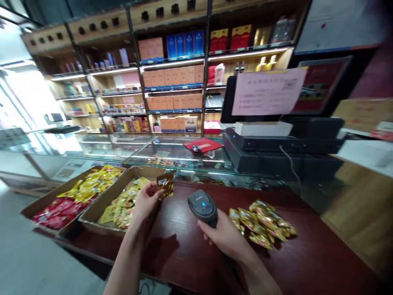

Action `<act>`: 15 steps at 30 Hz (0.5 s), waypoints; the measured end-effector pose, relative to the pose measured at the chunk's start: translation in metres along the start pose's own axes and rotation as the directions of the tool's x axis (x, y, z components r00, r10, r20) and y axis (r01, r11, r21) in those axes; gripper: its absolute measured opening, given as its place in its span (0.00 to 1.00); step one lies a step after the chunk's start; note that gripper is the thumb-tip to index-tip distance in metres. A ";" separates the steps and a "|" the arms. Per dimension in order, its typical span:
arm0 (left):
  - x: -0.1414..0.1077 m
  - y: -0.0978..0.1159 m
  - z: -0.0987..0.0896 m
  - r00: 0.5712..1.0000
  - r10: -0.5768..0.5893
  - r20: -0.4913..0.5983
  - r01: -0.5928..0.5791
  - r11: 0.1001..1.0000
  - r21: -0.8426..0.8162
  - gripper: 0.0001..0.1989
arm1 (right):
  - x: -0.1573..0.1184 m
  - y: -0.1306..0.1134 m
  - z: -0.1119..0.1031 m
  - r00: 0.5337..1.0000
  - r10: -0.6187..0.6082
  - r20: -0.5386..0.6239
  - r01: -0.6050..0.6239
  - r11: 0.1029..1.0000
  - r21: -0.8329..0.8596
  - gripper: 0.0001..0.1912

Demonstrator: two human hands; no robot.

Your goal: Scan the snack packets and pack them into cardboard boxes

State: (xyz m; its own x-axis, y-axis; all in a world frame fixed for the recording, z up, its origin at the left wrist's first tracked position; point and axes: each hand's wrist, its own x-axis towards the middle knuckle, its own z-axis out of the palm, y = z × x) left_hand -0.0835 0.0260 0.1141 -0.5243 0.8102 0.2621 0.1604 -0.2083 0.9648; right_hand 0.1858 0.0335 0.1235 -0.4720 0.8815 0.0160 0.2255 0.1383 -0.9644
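Note:
Between the thumb and fingers of my left hand (147,200) is a small gold snack packet (166,183), held up with a white barcode label showing. My right hand (225,233) is wrapped round the handle of a dark barcode scanner (202,205), its head pointing away from me and a blue light lit on top. A pile of gold snack packets (264,223) lies on the dark red counter (181,241) to the right of the scanner. Left of my left hand, a cardboard box (101,231) holds yellow and gold packets (125,205).
Another cardboard box (33,207) with yellow and red packets stands farther left. Behind the counter are a glass display case (147,149), a red mouse pad (207,144) with a mouse, and a monitor (229,100) bearing a pink paper. Stocked shelves (173,90) line the back wall.

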 end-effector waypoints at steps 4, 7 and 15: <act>-0.008 0.006 -0.066 0.973 0.052 -0.224 -0.018 0.988 0.151 0.16 | 0.017 -0.010 0.040 0.993 0.021 0.114 -0.022 1.000 0.013 0.11; -0.016 0.006 -0.097 0.926 0.084 -0.369 0.017 0.965 0.262 0.14 | 0.025 -0.013 0.066 0.983 -0.003 0.183 -0.002 1.000 0.023 0.12; -0.024 0.008 -0.079 0.947 0.067 -0.314 0.006 0.974 0.227 0.12 | 0.027 -0.009 0.076 0.987 0.017 0.158 -0.023 0.999 0.039 0.16</act>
State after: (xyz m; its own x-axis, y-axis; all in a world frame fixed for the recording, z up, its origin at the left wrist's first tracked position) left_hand -0.1360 -0.0381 0.1173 -0.7481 0.5816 0.3195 0.3428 -0.0734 0.9365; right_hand 0.1056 0.0219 0.1124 -0.5968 0.8013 -0.0418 0.2031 0.1005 -0.9740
